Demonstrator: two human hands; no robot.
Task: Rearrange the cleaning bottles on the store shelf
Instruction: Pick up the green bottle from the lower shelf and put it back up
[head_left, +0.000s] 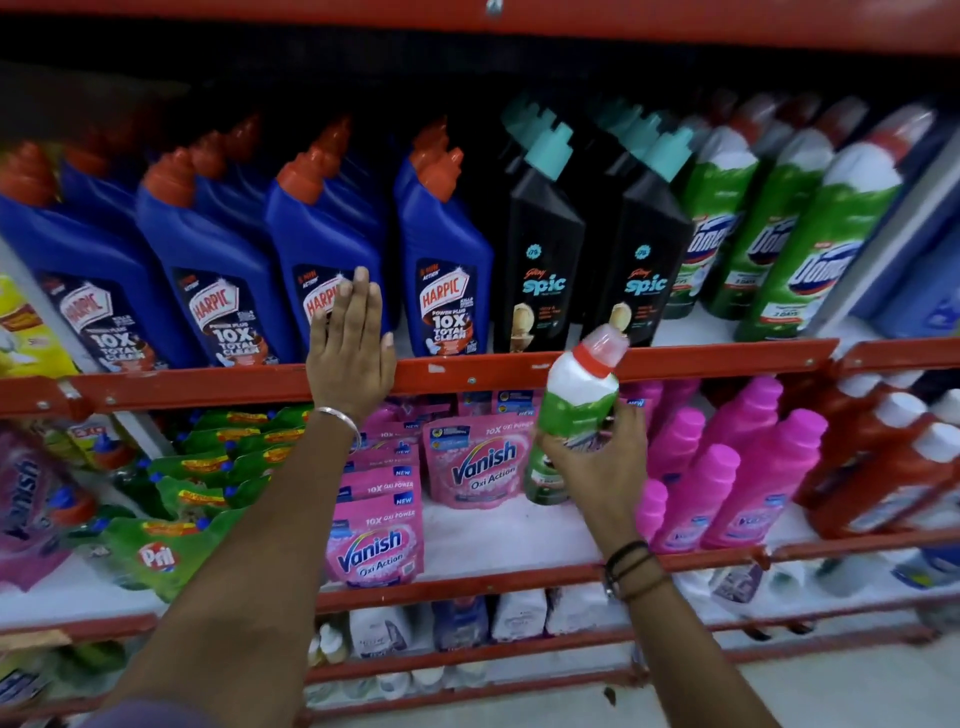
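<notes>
Up front in my head view, my right hand (597, 457) is wrapped around a green Domex bottle (574, 400), held clear below the top shelf rail (467, 371). My left hand (350, 343) lies flat and empty against a blue Harpic bottle (322, 260). I'd say unfinished: this bottle isn't yet shelved among the green row (779, 228). Red metal racking, packed store aisle.

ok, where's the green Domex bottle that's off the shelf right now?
Head view, right of centre: the green Domex bottle is in the right hand, in front of the red shelf rail, below the black Spic bottles.
</notes>
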